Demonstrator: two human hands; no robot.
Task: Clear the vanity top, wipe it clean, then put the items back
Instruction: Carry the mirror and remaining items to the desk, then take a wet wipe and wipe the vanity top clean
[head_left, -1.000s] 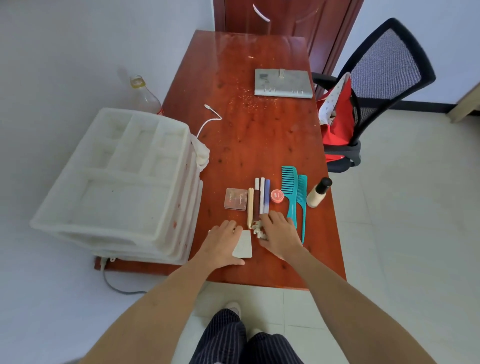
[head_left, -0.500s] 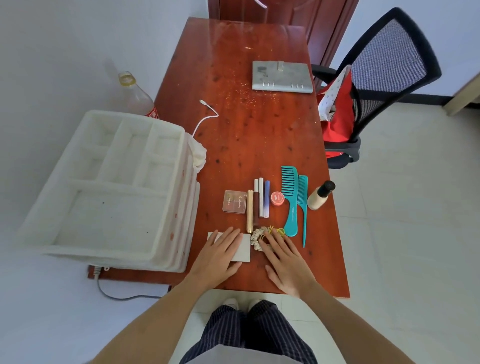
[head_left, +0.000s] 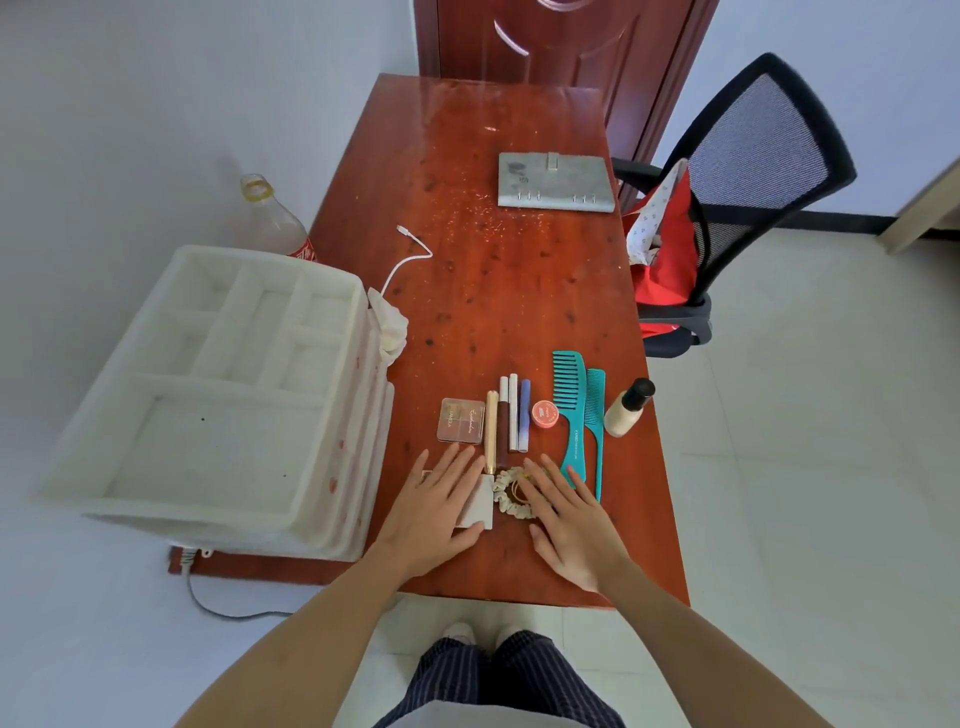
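On the red-brown vanity top (head_left: 488, 291) lies a row of items: a clear eyeshadow palette (head_left: 461, 420), several slim cosmetic tubes (head_left: 508, 415), a small red jar (head_left: 544, 414), two teal combs (head_left: 581, 415) and a cream bottle with a black cap (head_left: 627, 409). My left hand (head_left: 436, 512) lies flat, fingers spread, on a white card (head_left: 479, 503). My right hand (head_left: 569, 519) rests flat beside it, fingertips touching a cream scrunchie with a yellow hair tie (head_left: 511, 493).
A white foam tray with compartments (head_left: 218, 395) overhangs the table's left side, a white cloth (head_left: 389, 325) and a charging cable (head_left: 410, 257) beside it. A grey binder (head_left: 555, 182) lies at the far end. A black mesh chair (head_left: 737, 192) holds a red bag.
My right hand has let go of the scrunchie, flattened and drawn back toward me. The left hand stays flat on the white card. The camera tilted up slightly.
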